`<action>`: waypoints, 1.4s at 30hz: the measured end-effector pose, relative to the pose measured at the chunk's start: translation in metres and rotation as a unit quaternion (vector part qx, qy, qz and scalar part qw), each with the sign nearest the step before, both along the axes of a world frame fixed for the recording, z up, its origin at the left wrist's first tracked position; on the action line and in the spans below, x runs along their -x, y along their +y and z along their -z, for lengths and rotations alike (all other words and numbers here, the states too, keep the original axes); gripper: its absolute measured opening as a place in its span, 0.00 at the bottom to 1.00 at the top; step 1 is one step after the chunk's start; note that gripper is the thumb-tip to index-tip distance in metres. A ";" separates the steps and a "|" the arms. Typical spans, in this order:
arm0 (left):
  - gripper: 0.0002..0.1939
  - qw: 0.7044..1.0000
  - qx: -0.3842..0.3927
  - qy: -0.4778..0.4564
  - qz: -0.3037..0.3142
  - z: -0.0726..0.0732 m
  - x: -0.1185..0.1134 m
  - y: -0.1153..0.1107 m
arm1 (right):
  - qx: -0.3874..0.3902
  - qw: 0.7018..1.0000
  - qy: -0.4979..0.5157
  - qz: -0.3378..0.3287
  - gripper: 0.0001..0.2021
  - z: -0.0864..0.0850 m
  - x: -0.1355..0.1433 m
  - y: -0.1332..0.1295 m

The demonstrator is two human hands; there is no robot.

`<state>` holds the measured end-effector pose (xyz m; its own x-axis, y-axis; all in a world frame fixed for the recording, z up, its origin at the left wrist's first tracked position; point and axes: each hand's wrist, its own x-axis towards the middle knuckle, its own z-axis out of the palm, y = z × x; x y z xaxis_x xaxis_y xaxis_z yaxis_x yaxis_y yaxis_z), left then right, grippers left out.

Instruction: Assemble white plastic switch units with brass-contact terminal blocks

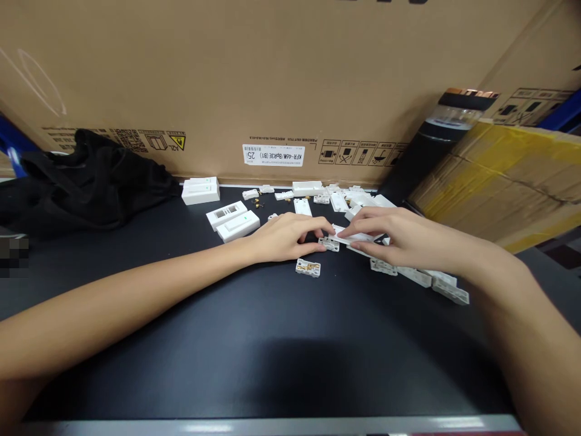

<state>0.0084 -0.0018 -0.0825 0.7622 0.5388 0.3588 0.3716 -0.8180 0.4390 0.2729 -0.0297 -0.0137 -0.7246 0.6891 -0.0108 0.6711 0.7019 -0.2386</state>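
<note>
At the middle of the table my left hand [290, 237] is closed, thumb and index fingertip at a small white plastic switch housing [330, 244]. My right hand [393, 236] pinches a flat white plastic cover [338, 229] right beside it; the fingers hide much of that cover. Just in front of my left hand lies another housing [308, 268] with brass contacts inside. Below my right hand are an open housing [384, 267] and long white parts [449, 289].
White switches [238, 226] lie left of my hands, with small brass pieces [257, 203] behind. More white parts [338, 201] are heaped against a large cardboard box [254, 72]. A black bag [91, 181] sits left; a dark bottle [422, 148] and taped carton [503, 181] stand right.
</note>
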 end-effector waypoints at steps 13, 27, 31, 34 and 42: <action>0.13 1.000 0.003 0.004 -0.003 -0.002 -0.001 -0.001 | -0.018 1.000 -0.003 -0.004 0.15 0.000 0.001 0.000; 0.10 0.999 -0.028 -0.003 0.020 -0.001 0.000 0.000 | -0.008 1.000 -0.009 -0.010 0.15 0.003 0.004 0.000; 0.10 0.998 -0.045 -0.011 0.030 0.001 0.000 0.001 | -0.010 1.000 -0.010 0.005 0.15 0.002 0.008 -0.002; 0.10 0.997 -0.056 -0.024 0.044 0.002 -0.001 0.003 | -0.004 1.000 -0.012 0.008 0.15 0.001 0.010 -0.003; 0.11 0.995 -0.078 -0.019 0.065 0.003 -0.003 0.005 | -0.004 1.000 -0.016 0.016 0.12 0.000 0.013 -0.006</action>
